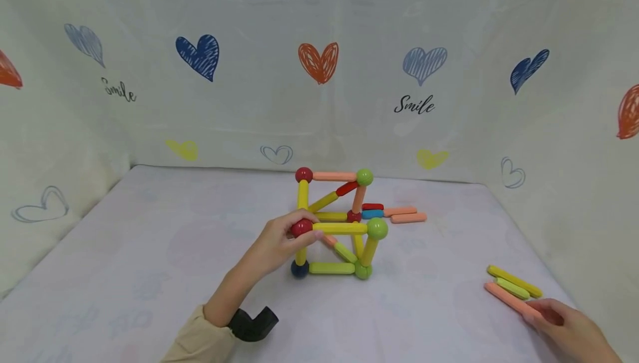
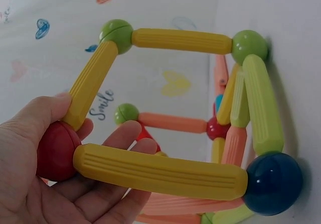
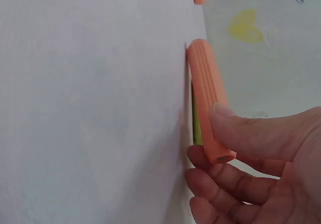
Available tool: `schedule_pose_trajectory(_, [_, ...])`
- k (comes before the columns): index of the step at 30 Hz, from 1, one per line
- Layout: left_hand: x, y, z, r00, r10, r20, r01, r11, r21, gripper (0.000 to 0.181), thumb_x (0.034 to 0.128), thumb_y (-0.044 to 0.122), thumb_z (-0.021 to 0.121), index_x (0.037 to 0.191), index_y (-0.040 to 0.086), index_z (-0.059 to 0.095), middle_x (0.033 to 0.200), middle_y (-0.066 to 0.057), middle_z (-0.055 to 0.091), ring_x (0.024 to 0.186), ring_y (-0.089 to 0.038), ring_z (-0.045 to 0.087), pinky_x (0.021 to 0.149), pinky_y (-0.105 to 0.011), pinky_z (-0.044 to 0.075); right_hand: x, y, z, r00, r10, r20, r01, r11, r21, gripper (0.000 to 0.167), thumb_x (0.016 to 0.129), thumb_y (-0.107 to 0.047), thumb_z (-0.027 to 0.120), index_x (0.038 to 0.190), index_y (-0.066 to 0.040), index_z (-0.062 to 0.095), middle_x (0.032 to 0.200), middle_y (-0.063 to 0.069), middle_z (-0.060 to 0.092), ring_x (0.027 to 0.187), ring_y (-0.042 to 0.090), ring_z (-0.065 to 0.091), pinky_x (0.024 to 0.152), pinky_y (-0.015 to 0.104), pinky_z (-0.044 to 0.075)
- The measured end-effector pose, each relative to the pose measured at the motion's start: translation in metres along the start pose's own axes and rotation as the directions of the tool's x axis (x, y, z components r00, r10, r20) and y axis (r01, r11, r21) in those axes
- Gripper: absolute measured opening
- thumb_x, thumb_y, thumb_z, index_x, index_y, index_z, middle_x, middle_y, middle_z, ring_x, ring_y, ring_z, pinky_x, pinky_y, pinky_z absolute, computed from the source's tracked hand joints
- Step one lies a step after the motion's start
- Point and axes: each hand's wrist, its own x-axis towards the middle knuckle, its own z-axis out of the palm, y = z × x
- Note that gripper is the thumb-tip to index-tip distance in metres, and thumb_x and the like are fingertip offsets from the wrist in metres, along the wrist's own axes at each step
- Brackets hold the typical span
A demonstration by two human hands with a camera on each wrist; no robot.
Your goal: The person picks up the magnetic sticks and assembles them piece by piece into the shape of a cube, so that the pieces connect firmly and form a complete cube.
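Observation:
A frame of coloured rods and balls stands mid-table. My left hand (image 1: 276,241) grips the red ball (image 2: 58,151) at its near upper left corner, thumb against a yellow rod (image 2: 93,83). From that ball another yellow rod (image 2: 160,171) runs down to a dark blue ball (image 2: 274,184). Green balls (image 1: 376,228) form the near right corners. At the table's right, my right hand (image 1: 569,327) pinches one end of an orange rod (image 3: 208,93) between thumb and fingers. Beside it lie a short green rod (image 1: 512,288) and a yellow rod (image 1: 515,281).
Behind the frame, to its right, lie loose orange rods (image 1: 408,218), a blue rod (image 1: 372,214) and a short red rod (image 1: 372,206). A white sheet with printed hearts (image 1: 318,63) hangs around the table's back and sides. A black band (image 1: 253,324) sits at my left wrist.

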Motion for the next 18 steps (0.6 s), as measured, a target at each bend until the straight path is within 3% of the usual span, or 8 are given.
schedule_pose_trajectory(5, [0.0, 0.0, 0.0, 1.0, -0.003, -0.002, 0.003, 1.0, 0.002, 0.027, 0.0854, 0.029, 0.067, 0.106, 0.013, 0.061, 0.083, -0.006, 0.052, 0.066, -0.015, 0.048, 0.051, -0.021, 0.041, -0.017, -0.029, -0.005, 0.987, -0.149, -0.067, 0.15, 0.988, 0.021, 0.064, 0.091, -0.047, 0.051, 0.119, 0.011, 0.05, 0.085, 0.003, 0.062, 0.069, 0.004, 0.048, 0.061, 0.024, 0.043])
schedule_pose_trajectory(8, [0.0, 0.001, 0.0, 1.0, -0.005, 0.0, 0.005, 1.0, 0.003, 0.027, 0.0856, 0.03, 0.066, 0.106, 0.013, 0.061, 0.083, -0.005, 0.052, 0.067, -0.015, 0.049, 0.052, -0.021, 0.042, -0.032, -0.054, 0.0, 0.95, -0.255, -0.178, 0.272, 0.959, 0.074, 0.043, 0.095, -0.033, 0.052, 0.116, 0.005, 0.053, 0.078, -0.004, 0.058, 0.061, 0.001, 0.047, 0.056, 0.019, 0.038])
schedule_pose_trajectory(11, [0.0, 0.001, -0.001, 1.0, -0.008, 0.002, 0.008, 1.0, 0.002, 0.026, 0.0859, 0.028, 0.066, 0.106, 0.013, 0.061, 0.082, -0.006, 0.052, 0.068, -0.015, 0.049, 0.052, -0.021, 0.042, -0.044, -0.084, 0.009, 0.893, -0.354, -0.279, 0.402, 0.905, 0.14, 0.028, 0.094, -0.023, 0.056, 0.111, -0.001, 0.056, 0.074, -0.003, 0.057, 0.059, 0.005, 0.051, 0.055, 0.02, 0.036])
schedule_pose_trajectory(12, [0.0, 0.001, -0.001, 1.0, -0.01, 0.002, 0.01, 1.0, 0.002, 0.025, 0.0861, 0.028, 0.066, 0.106, 0.013, 0.061, 0.082, -0.006, 0.051, 0.068, -0.015, 0.049, 0.052, -0.021, 0.043, -0.048, -0.095, 0.012, 0.884, -0.366, -0.29, 0.423, 0.892, 0.163, 0.027, 0.093, -0.023, 0.057, 0.111, -0.003, 0.057, 0.074, -0.003, 0.058, 0.059, 0.006, 0.052, 0.055, 0.02, 0.036])
schedule_pose_trajectory(15, [0.0, 0.001, -0.001, 1.0, -0.009, 0.001, 0.009, 1.0, 0.001, 0.024, 0.0863, 0.026, 0.066, 0.105, 0.013, 0.061, 0.082, -0.006, 0.052, 0.068, -0.015, 0.049, 0.052, -0.021, 0.043, -0.058, -0.129, 0.021, 0.882, -0.378, -0.281, 0.445, 0.865, 0.232, 0.027, 0.092, -0.023, 0.059, 0.111, -0.004, 0.058, 0.076, 0.001, 0.058, 0.059, 0.007, 0.052, 0.054, 0.02, 0.039])
schedule_pose_trajectory(18, [0.0, 0.002, 0.0, 1.0, -0.01, 0.0, 0.01, 1.0, 0.001, 0.024, 0.086, 0.025, 0.066, 0.105, 0.013, 0.061, 0.081, -0.006, 0.051, 0.067, -0.015, 0.049, 0.052, -0.02, 0.042, -0.066, -0.161, 0.03, 0.898, -0.363, -0.249, 0.425, 0.863, 0.274, 0.029, 0.091, -0.025, 0.06, 0.111, -0.004, 0.058, 0.077, 0.003, 0.058, 0.059, 0.006, 0.05, 0.053, 0.021, 0.041])
